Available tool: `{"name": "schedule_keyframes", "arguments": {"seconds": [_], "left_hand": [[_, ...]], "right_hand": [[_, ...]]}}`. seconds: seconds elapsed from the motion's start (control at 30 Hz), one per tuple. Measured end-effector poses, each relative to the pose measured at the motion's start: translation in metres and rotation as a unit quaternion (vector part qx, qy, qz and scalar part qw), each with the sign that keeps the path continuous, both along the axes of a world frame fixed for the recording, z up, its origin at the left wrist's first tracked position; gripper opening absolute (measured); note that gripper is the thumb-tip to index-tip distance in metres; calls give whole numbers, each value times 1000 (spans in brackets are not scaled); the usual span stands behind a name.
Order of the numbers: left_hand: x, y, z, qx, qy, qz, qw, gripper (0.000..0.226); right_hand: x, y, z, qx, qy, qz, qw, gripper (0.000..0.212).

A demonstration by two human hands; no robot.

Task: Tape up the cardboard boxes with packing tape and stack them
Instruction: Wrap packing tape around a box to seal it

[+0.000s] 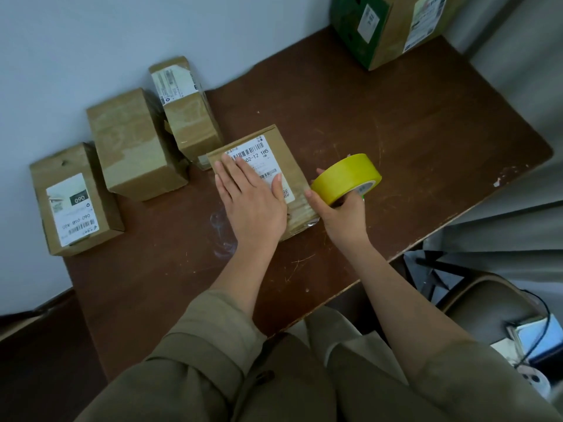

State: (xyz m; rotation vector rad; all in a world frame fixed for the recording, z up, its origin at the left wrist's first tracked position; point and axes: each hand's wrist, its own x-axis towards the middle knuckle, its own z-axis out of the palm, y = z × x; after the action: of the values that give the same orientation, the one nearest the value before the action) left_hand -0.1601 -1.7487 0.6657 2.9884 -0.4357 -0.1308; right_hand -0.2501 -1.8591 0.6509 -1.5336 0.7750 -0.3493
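a scratched brown table (396,123) carries five cardboard boxes (137,144), one green-sided.

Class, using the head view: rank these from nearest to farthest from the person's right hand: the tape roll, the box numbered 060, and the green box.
1. tape roll, in the right hand.
2. box numbered 060, far left.
3. green box, back corner.

The table (396,141) lies bare from the centre out to 3 o'clock, open for a hand. At 9 to 11 o'clock three cardboard boxes (137,147) stand close together along the wall (76,56), with only narrow gaps between them. A large box (393,28) blocks the corner at 1 o'clock. The centre is taken by a labelled box (292,166) under the left hand (253,202), the tape roll (345,178) touching its right edge.
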Motion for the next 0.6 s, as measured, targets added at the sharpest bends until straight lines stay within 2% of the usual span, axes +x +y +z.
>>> {"name": "schedule_keyframes", "arguments": {"seconds": [0.13, 0.23, 0.3, 0.37, 0.43, 0.5, 0.6], "left_hand": [[-3, 5, -1, -31, 3, -11, 999, 79], [5, 12, 9, -122, 46, -16, 991, 80], [6, 20, 17, -188, 122, 17, 974, 91], [3, 27, 27, -232, 245, 81, 938, 118], [-2, 32, 30, -266, 312, 96, 907, 134], [0, 35, 29, -288, 315, 96, 899, 134], [3, 36, 26, -298, 310, 87, 899, 125]], "right_hand": [[-1, 4, -3, -5, -2, -5, 1000, 35], [0, 2, -2, -7, 9, -11, 1000, 27], [0, 1, 0, -8, 14, -13, 1000, 26], [0, 1, 1, -4, 18, -18, 1000, 28], [0, 3, 1, 6, 21, -21, 1000, 26], [0, 3, 1, 6, 18, -22, 1000, 20], [0, 3, -2, -6, 33, -22, 999, 36]]}}
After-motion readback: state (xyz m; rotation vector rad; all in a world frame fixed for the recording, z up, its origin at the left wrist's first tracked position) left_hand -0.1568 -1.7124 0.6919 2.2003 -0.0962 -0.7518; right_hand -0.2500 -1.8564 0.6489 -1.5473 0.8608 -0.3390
